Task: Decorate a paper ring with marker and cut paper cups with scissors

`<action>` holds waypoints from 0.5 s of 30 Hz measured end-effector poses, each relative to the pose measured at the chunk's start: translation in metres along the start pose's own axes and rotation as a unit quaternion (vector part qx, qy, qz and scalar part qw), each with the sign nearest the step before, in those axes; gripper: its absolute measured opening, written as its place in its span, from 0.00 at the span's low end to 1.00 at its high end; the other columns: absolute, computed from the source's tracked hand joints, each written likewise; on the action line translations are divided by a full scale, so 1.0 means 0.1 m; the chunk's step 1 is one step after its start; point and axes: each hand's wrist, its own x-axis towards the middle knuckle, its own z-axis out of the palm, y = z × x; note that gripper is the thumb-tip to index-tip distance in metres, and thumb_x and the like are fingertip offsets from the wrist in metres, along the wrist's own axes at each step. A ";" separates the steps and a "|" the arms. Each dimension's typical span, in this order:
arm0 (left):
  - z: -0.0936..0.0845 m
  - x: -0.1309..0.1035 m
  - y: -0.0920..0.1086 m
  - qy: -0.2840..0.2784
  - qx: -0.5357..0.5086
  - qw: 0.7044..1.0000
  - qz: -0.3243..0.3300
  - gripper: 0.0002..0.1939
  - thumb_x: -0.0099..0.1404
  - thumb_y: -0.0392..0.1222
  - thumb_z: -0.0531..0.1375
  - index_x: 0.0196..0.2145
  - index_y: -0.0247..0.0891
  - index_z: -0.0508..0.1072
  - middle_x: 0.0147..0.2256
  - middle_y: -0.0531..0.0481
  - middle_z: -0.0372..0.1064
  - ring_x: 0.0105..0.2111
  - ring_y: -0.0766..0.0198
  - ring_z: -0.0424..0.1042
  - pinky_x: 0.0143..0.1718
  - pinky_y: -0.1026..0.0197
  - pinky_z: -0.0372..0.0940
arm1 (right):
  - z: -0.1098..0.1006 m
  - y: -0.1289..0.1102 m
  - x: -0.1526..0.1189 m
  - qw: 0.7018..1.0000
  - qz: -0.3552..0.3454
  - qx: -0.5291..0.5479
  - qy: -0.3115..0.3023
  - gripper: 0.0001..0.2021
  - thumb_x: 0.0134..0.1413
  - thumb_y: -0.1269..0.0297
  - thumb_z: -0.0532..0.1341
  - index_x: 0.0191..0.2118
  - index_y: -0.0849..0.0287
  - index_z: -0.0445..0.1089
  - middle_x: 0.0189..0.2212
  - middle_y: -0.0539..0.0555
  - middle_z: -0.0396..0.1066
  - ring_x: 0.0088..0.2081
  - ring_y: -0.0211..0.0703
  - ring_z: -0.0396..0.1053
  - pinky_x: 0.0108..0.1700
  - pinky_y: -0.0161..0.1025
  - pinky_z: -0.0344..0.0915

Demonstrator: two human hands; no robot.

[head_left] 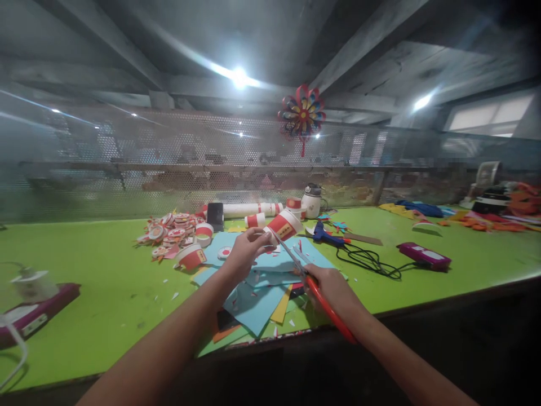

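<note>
"So, what have your hands got?"

"My left hand (248,252) is closed, thumb and fingers pinching a red and white cup (282,226) at its near end, tilted and lifted over the bench (127,316). My right hand (333,290) is curled round the red handles of the scissors (327,310). Their blades stand apart, one reaching up to the cup; I can't tell whether it touches."

"And under them?"

"Overlapping blue sheets (260,310), with yellow paper (281,307) poking out from beneath and small white scraps (175,295) scattered near."

"Farther out?"

"On the left, a tipped cup (192,257) lies just beside the sheets, near a pile of discs (171,228). Behind those, a phone (215,216) leans upright. On the right lies a blue glue gun (326,234), then a purple power strip (425,256)."

"At the back?"

"A white bottle (311,204), and higher up, a pinwheel (303,115) before the mesh (203,141)."
</note>
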 end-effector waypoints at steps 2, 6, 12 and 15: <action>-0.01 0.00 0.00 0.003 0.007 1.000 -0.002 0.20 0.54 0.48 0.68 0.40 0.33 0.71 0.39 0.39 0.75 0.37 0.52 0.77 0.36 0.55 0.68 | 0.03 0.00 0.00 1.000 0.003 -0.009 0.001 0.13 0.54 0.74 0.55 0.41 0.62 0.76 0.32 0.62 0.79 0.33 0.51 0.74 0.34 0.38 0.57; -0.01 0.01 0.00 0.014 0.024 1.000 0.000 0.22 0.53 0.49 0.69 0.41 0.34 0.71 0.38 0.39 0.75 0.34 0.53 0.77 0.33 0.55 0.67 | 0.05 0.02 0.00 1.000 0.004 -0.011 0.001 0.14 0.54 0.74 0.56 0.43 0.60 0.75 0.33 0.61 0.79 0.35 0.51 0.75 0.34 0.38 0.58; 0.00 0.01 0.00 0.017 0.045 0.998 0.038 0.23 0.50 0.46 0.71 0.41 0.35 0.72 0.36 0.43 0.76 0.34 0.55 0.76 0.37 0.55 0.69 | -0.01 0.02 -0.01 1.000 0.002 0.001 0.003 0.14 0.57 0.73 0.54 0.43 0.58 0.75 0.35 0.59 0.79 0.36 0.49 0.75 0.35 0.37 0.60; 0.01 0.00 0.00 0.016 0.057 0.997 0.054 0.23 0.50 0.47 0.70 0.42 0.34 0.73 0.36 0.44 0.76 0.33 0.57 0.75 0.36 0.56 0.68 | -0.03 0.01 -0.01 1.000 0.001 0.003 0.005 0.14 0.56 0.74 0.54 0.42 0.59 0.75 0.34 0.60 0.79 0.35 0.50 0.75 0.35 0.37 0.60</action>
